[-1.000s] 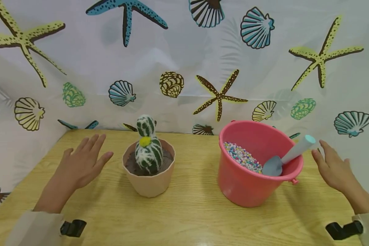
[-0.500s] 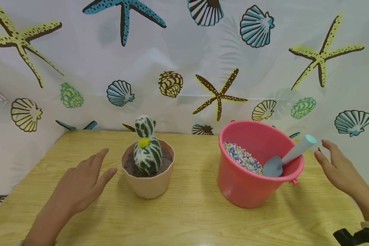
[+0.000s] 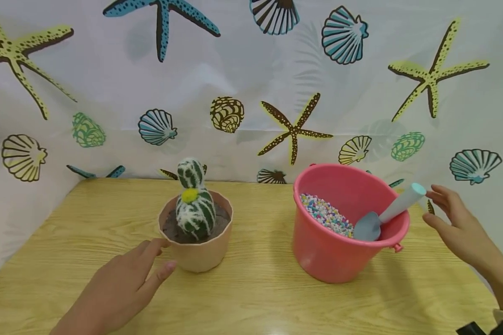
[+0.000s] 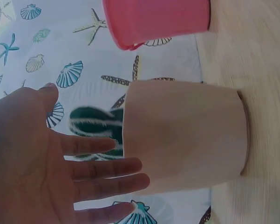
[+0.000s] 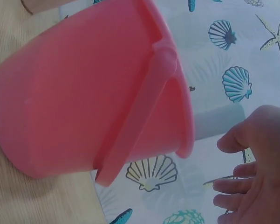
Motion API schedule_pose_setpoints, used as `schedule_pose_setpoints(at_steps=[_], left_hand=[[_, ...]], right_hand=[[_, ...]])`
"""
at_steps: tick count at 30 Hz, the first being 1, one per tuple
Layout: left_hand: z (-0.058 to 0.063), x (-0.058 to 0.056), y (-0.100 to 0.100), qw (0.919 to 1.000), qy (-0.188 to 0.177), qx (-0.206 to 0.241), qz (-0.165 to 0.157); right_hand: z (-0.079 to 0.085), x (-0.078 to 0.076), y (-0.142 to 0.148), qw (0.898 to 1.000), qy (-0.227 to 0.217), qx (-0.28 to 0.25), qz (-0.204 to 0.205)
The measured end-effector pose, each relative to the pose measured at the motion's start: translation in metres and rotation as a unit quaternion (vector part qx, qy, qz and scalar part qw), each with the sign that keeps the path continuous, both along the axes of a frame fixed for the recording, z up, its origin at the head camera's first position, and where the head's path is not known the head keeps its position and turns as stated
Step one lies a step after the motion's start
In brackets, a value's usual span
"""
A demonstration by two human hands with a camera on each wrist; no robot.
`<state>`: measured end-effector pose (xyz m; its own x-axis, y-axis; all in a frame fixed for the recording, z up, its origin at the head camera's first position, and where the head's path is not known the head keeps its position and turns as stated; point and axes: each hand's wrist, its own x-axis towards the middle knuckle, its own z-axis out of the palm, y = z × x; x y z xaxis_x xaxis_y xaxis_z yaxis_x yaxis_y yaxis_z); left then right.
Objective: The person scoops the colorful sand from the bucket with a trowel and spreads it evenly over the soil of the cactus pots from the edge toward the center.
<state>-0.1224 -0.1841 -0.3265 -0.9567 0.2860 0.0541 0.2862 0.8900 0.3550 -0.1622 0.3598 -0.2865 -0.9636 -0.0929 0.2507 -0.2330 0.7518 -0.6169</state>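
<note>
A beige faceted pot (image 3: 203,257) holds dark soil and a green, white-streaked cactus (image 3: 196,216) with a yellow flower. My left hand (image 3: 123,284) is at the pot's near left side, its fingertips right at the rim; in the left wrist view its fingers (image 4: 107,184) are extended and spread toward the pot. On the right stands a pink bucket (image 3: 333,260) with small multicoloured beads (image 3: 324,214) inside. A trowel (image 3: 369,225) with a pale blue handle leans in it. My right hand (image 3: 465,225) hovers close to the handle's end, fingers relaxed, holding nothing.
The wooden table (image 3: 255,298) carries the pot and bucket side by side, with a gap between them. A white cloth (image 3: 234,56) printed with shells and starfish hangs behind. The bucket's handle (image 5: 135,116) hangs down along its side.
My left hand has moved right and nearer, from beside the pot to its rim. The right hand has shifted slightly toward the trowel handle. Pot, bucket and trowel stay in place.
</note>
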Motion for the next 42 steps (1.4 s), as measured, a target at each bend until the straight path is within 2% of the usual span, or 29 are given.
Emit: schedule_pose_setpoints(at_steps=[3, 8, 12, 15, 19, 25, 32, 37, 39, 42], left_hand=[[0.004, 0.004, 0.013, 0.9993, -0.011, 0.028, -0.022], [0.008, 0.002, 0.040, 0.9957, -0.025, 0.069, -0.056], [0.007, 0.000, 0.066, 0.9880, -0.044, 0.129, -0.072], [0.005, -0.005, 0.084, 0.9822, -0.034, 0.169, -0.074], [0.004, -0.015, 0.105, 0.9765, -0.022, 0.202, -0.072], [0.003, -0.033, 0.132, 0.9617, -0.030, 0.258, -0.088], [-0.001, -0.056, 0.160, 0.9479, -0.005, 0.305, -0.091], [-0.003, -0.068, 0.177, 0.9424, -0.010, 0.323, -0.088], [-0.002, -0.072, 0.184, 0.9404, -0.016, 0.327, -0.093], [-0.002, -0.077, 0.192, 0.9376, -0.005, 0.330, -0.109]], right_hand=[[0.001, 0.001, -0.004, 1.000, 0.004, -0.010, 0.008], [0.004, 0.003, -0.010, 1.000, 0.016, -0.025, 0.003], [0.007, 0.003, -0.017, 0.999, 0.030, -0.038, -0.013], [0.008, 0.000, -0.021, 0.998, 0.039, -0.043, -0.021], [0.007, -0.003, -0.021, 0.997, 0.047, -0.057, -0.012], [0.006, -0.008, -0.030, 0.990, 0.069, -0.124, 0.009], [0.010, -0.018, -0.041, 0.993, 0.035, -0.111, -0.028], [0.012, -0.023, -0.048, 0.992, 0.018, -0.119, -0.040], [0.013, -0.025, -0.050, 0.991, 0.019, -0.126, -0.043], [0.014, -0.027, -0.054, 0.989, 0.022, -0.139, -0.048]])
